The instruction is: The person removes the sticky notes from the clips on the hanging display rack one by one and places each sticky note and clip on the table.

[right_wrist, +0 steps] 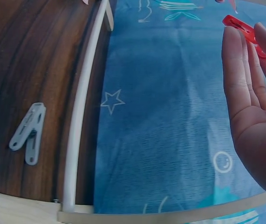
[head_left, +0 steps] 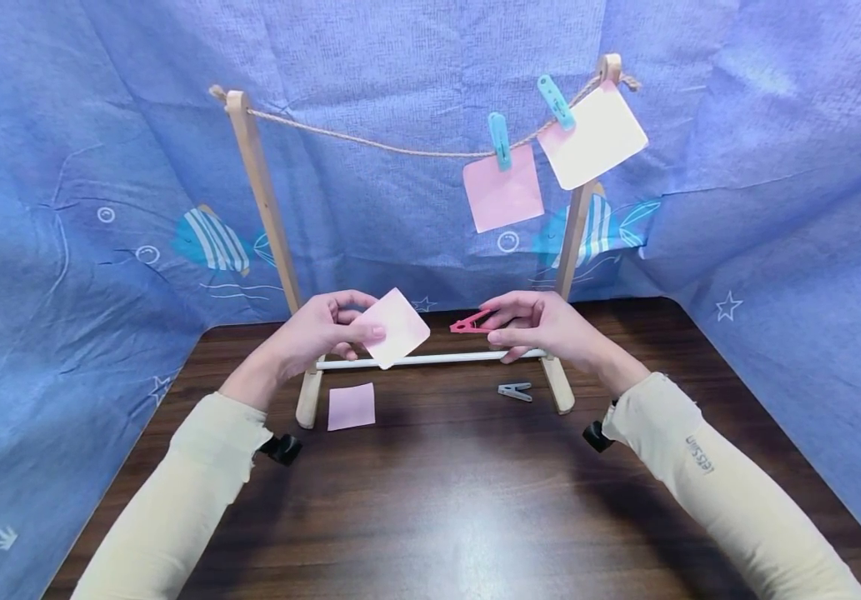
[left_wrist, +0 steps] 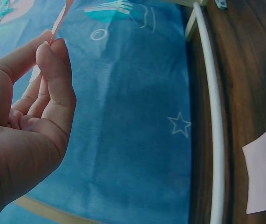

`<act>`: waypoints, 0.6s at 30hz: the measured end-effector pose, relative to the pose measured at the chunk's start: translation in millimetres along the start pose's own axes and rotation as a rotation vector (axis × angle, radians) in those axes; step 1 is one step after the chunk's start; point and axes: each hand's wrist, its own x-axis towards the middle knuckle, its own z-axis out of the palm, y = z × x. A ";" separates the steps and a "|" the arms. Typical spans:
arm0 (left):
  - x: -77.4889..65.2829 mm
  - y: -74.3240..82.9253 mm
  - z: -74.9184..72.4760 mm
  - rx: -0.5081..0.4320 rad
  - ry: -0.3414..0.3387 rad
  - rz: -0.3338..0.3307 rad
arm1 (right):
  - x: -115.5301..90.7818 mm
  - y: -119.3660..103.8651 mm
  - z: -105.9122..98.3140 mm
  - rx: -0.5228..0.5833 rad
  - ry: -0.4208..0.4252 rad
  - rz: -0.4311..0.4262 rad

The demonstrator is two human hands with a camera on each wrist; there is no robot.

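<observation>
My left hand (head_left: 328, 329) pinches a pale pink square of paper (head_left: 400, 333) between thumb and fingers, above the white bar. In the left wrist view that paper shows almost edge-on. Facing it, my right hand (head_left: 535, 325) holds a red clothespin (head_left: 468, 322) by its legs, its nose pointing left toward the paper; the two are apart. From the rope (head_left: 370, 143) hang a pink paper square (head_left: 505, 190) and a paler one (head_left: 593, 137), each under a blue clothespin (head_left: 500, 142). Another pink paper (head_left: 351, 407) and a grey clothespin (right_wrist: 29, 133) lie on the table.
Two wooden posts (head_left: 261, 196) carry the rope and are joined low down by a white bar (head_left: 438, 359). The dark wooden table (head_left: 430, 500) stretches out in front. A blue cloth (head_left: 385, 67) with fish prints hangs behind and at both sides.
</observation>
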 end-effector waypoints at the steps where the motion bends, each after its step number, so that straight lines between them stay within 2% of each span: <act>1: 0.6 -2.7 0.7 0.000 -0.001 -0.003 | 0.2 2.4 0.1 -0.001 -0.003 0.003; 10: 6.3 -25.5 7.3 0.058 0.002 -0.020 | 1.2 23.3 4.3 0.017 -0.053 0.050; 18: 9.9 -36.6 5.7 0.031 -0.012 -0.059 | 1.3 34.4 4.7 0.023 -0.076 0.073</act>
